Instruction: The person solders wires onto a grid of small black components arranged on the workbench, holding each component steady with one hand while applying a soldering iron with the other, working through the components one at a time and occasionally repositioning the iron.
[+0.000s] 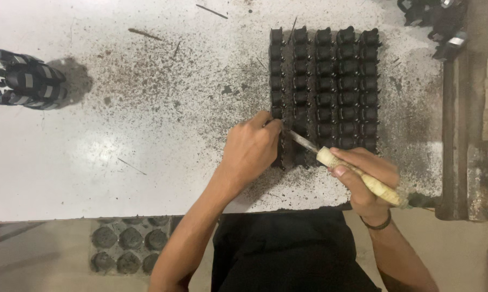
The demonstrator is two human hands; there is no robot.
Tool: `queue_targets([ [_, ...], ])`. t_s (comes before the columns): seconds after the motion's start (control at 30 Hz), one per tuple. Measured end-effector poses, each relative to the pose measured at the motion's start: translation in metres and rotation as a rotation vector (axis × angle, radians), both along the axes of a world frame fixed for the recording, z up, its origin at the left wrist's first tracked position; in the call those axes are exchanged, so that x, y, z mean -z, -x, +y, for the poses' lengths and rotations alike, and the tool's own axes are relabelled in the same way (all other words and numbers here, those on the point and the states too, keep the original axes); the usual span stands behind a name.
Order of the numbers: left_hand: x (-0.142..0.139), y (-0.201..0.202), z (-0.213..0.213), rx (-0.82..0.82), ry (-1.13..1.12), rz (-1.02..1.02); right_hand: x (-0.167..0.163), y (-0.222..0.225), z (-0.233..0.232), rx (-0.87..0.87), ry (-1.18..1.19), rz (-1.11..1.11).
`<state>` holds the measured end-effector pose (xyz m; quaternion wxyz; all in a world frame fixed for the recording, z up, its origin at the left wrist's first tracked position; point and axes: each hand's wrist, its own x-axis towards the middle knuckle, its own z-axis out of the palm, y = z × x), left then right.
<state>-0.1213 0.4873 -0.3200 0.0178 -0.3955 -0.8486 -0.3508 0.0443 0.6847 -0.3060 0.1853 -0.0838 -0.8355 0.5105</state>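
While left hand (250, 148) presses down on near-left black part of block (324, 89), fingers curled over it, right hand (365, 181) grips pale-handled tool (357, 176), metal tip at near row. Step judged: scraping parts. Next calls for steady tip. Five columns on tabletop (119, 135); two hands; one tool.

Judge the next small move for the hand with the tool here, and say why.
Probably a short push of the blade along the near end of the left column. The right hand grips a pale-handled tool whose metal tip points at the black parts set in rows, right beside the left hand, which presses on the nearest ones. Dark grit litters the white table.
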Motion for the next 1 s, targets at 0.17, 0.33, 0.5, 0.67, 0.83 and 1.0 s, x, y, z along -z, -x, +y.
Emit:
queue_targets([
  [0.17, -0.054, -0.006, -0.019, 0.039, -0.057, 0.057, -0.004, 0.007, 0.019, -0.012, 0.389, 0.269],
  [0.33, -0.086, 0.005, -0.029, -0.018, -0.280, 0.168, 0.006, 0.011, 0.010, 0.049, 0.321, 0.097],
  [0.5, -0.033, 0.019, 0.003, -0.096, -0.010, 0.036, 0.010, 0.018, 0.003, 0.102, 0.338, 0.055],
  [0.67, 0.002, 0.012, -0.002, -0.105, -0.101, 0.003, 0.010, 0.020, 0.000, 0.103, 0.353, 0.036],
  [0.83, 0.000, 0.021, 0.005, -0.013, -0.048, -0.059, 0.014, 0.021, -0.001, 0.093, 0.370, 0.038],
  [1.0, -0.006, 0.022, 0.011, -0.018, 0.135, -0.054, 0.017, 0.021, 0.000, 0.101, 0.404, 0.064],
])
